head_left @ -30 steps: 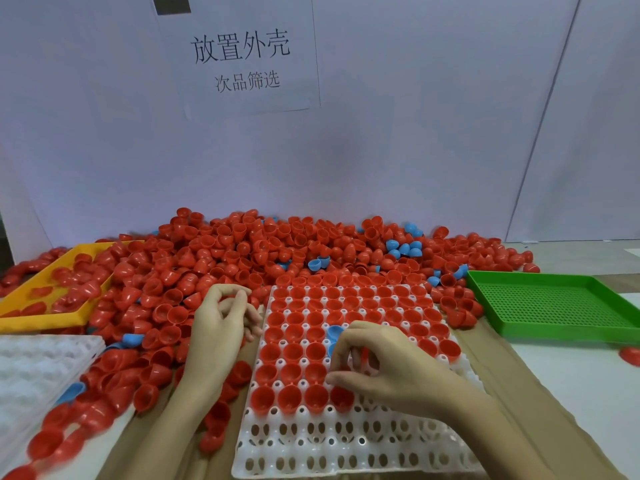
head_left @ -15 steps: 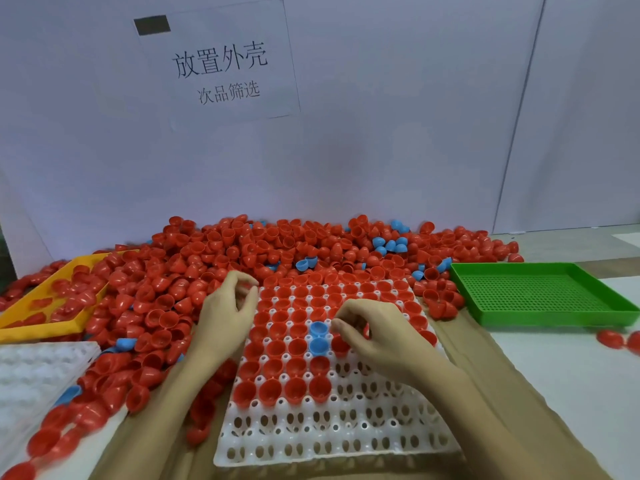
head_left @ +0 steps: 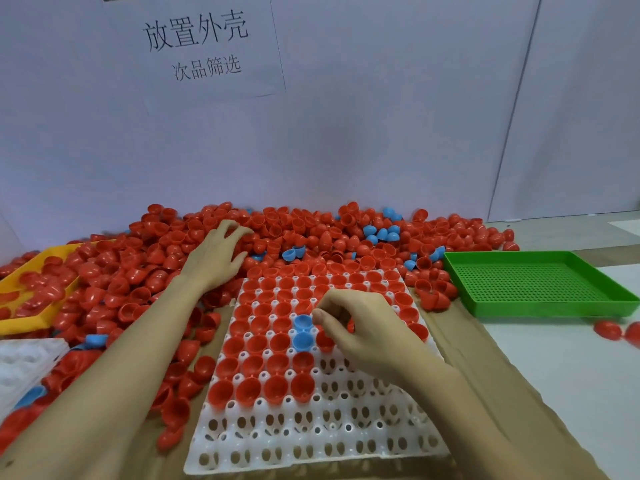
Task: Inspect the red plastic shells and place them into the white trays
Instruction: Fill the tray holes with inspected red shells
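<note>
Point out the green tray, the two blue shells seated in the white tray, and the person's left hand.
green tray (head_left: 533, 285): head view, on its perforated floor.
blue shells (head_left: 302, 323): head view, on the upper shell's bowl.
white tray (head_left: 311, 445): head view, on an unfilled near row.
left hand (head_left: 217, 254): head view, on the back of the hand.

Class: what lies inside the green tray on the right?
Nothing shows inside the green tray: only its perforated floor, bare. Red shells lie outside against its left wall. Nothing covers its inside.
</note>
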{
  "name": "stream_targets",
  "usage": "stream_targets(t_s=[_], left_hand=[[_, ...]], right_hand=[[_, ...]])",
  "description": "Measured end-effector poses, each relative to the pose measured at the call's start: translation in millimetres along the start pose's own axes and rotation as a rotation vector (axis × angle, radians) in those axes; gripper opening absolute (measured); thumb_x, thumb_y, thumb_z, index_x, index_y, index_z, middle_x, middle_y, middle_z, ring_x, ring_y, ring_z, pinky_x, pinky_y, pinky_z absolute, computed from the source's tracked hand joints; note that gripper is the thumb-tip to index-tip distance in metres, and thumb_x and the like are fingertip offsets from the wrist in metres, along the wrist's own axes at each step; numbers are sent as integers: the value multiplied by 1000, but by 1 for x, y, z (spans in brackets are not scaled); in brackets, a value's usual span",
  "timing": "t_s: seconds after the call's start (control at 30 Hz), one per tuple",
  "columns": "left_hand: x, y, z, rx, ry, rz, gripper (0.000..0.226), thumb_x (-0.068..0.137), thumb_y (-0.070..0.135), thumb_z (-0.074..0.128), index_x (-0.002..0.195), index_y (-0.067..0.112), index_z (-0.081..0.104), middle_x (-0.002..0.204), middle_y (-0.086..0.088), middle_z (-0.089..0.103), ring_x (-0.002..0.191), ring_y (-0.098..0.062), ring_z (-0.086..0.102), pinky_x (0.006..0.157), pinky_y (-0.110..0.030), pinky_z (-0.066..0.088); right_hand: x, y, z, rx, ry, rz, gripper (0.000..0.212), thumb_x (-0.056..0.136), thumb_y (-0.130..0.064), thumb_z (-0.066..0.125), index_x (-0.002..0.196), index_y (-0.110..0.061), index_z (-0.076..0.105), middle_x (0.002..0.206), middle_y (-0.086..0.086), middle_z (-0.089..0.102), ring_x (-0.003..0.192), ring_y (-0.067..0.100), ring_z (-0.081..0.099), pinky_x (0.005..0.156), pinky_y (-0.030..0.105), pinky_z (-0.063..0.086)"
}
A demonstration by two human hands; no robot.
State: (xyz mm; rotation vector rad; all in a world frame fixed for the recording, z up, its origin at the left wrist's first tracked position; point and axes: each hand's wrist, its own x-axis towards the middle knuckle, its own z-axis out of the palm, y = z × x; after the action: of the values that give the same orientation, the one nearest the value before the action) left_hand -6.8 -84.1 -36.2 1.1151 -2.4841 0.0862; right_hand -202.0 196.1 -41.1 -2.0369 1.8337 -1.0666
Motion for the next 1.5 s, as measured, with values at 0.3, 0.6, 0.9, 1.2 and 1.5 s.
stream_targets(t_s=[0.3,0.6,0.9,1.2,1.5], left_hand=[[-1,5,0,-37,178,-118,38,87,13,82,114,9,55,123,-10,48,101,-32,55,78,-44,54],[-66,73,-27,-699,389,-98,40,91,17,77,116,32,49,105,15,63,95,-3,63,82,-27,52],[-142,143,-44,-855,228,93,46,86,45,80,124,39,56,116,17,70,89,-14,74,78,-23,60],[-148,133,-62,-1036,343,73,41,86,25,84,122,28,63,117,6,75,83,-21,78,76,-28,63],[-150,131,-68,-1007,424,115,49,88,13,81,128,27,57,117,9,74,105,-17,74,87,-21,58]], right_hand=[[-1,2,1,21,-10,11,20,107,-29,57,96,-20,70,79,-12,65,76,10,62,70,29,53],[1,6,-5,101,152,54,12,105,-26,61,99,-27,71,78,-10,69,73,10,66,69,32,57],[1,-10,-9,499,83,22,39,99,-29,73,135,-39,63,116,-14,71,105,13,74,90,36,63],[-1,-21,-16,605,116,-43,39,92,-15,80,128,-27,71,118,-2,74,111,21,73,92,36,62],[1,-10,-25,603,171,-76,41,94,-14,78,130,-28,68,121,-1,74,116,22,71,96,31,60]])
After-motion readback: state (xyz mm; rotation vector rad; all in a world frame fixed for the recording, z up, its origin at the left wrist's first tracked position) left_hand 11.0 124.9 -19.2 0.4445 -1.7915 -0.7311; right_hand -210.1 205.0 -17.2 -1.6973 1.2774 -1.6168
